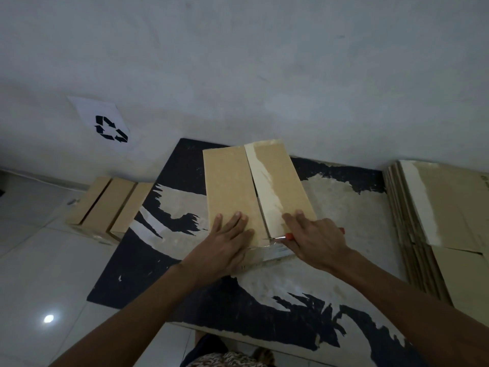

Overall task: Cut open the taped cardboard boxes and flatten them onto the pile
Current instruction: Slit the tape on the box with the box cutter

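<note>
A box [251, 192] lying on a worn black board [148, 250] on the floor is being pressed flat-fingered by the left hand [225, 242] while an orange-handled cutter [287, 236] is being gripped at its near seam by the right hand [315, 239], a flattened pile [444, 207] lying to the right.

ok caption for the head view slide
Left hand steadies a cardboard box while the right hand holds a cutter at its seam.
</note>
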